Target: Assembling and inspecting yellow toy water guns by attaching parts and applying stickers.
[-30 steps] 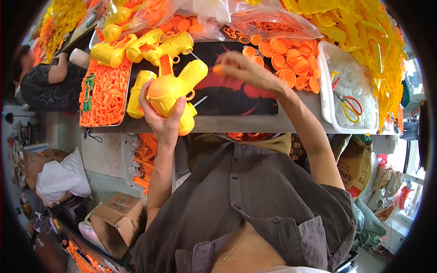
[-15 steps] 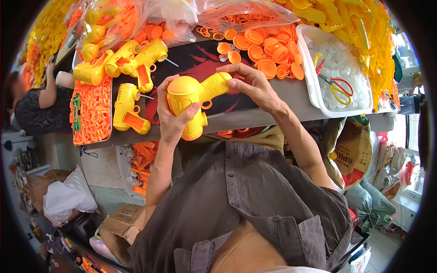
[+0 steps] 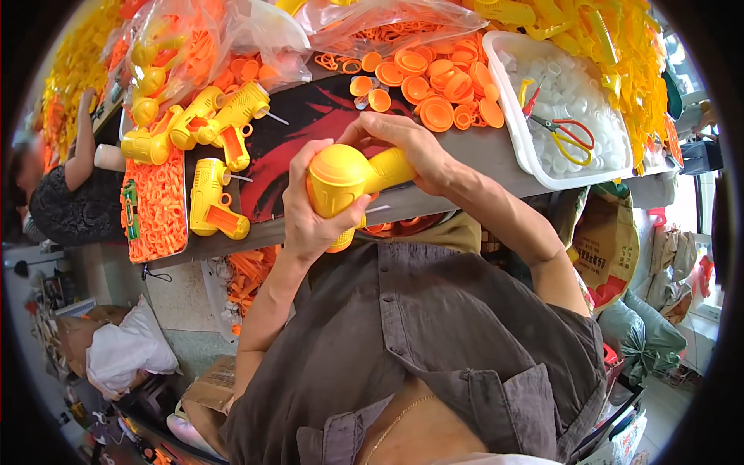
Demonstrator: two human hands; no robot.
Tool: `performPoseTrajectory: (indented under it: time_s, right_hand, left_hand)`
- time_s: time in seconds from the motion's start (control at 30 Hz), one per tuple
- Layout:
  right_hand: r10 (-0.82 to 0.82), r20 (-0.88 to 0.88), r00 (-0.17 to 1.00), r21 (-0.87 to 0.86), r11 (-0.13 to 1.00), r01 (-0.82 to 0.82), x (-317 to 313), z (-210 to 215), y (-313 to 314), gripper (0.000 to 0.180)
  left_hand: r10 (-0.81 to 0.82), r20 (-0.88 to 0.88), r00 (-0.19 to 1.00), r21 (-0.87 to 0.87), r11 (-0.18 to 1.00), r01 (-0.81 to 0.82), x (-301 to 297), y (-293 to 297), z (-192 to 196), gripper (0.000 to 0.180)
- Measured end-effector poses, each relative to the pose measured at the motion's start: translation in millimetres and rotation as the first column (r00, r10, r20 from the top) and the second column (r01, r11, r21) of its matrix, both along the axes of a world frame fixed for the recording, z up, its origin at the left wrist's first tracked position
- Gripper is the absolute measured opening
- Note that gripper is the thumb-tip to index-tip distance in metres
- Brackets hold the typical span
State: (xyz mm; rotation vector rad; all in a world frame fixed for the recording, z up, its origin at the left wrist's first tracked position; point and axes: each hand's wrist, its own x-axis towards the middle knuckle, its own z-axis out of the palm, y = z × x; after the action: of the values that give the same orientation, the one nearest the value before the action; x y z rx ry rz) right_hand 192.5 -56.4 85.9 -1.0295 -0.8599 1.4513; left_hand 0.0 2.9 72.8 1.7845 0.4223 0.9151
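Fingers [image 3: 385, 125] of right hand [image 3: 421, 149], earlier pinching, now cup yellow shell [image 3: 335, 186] left hand [image 3: 306, 226] grips.

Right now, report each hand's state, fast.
Left hand: closed, holding a yellow plastic body by its domed end.
Right hand: closed over the same body's tube end.

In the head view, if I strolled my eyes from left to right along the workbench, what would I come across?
Small orange parts → a yellow piece with an orange insert → the left hand, holding a rounded yellow part → the right hand → a white tub.
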Motion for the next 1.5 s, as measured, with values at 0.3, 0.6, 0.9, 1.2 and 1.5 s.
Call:
performPoseTrajectory:
  time_s: [0.3,0.6,0.9,1.2,1.5]
  right_hand:
    - [-0.188,0.752,0.632,0.111,0.981,0.161,10.6,-3.7,-55.0,0.044]
    - [-0.477,0.82,0.316,0.482,0.874,0.067,-25.2,-26.2,-36.2,0.023]
    - [-0.791,0.59,-0.164,0.79,0.607,-0.085,78.6,-16.8,141.4,0.012]
    - [-0.651,0.671,-0.356,0.687,0.726,-0.031,95.1,-55.6,171.1,0.01]
    - [-0.621,0.677,-0.394,0.636,0.764,-0.111,100.2,-56.2,163.7,0.016]
  left_hand:
    - [-0.078,-0.383,0.92,0.763,0.535,0.363,2.9,24.7,21.9,0.09]
    - [0.297,0.008,0.955,-0.746,0.638,-0.192,6.9,0.5,-20.1,0.054]
    - [0.341,0.053,0.938,-0.738,0.647,-0.194,-37.4,10.1,-19.7,0.053]
    - [0.407,0.016,0.913,-0.763,0.595,-0.251,-58.5,6.8,-27.3,0.058]
    - [0.37,0.013,0.929,-0.751,0.617,-0.235,-50.3,8.8,-22.2,0.067]
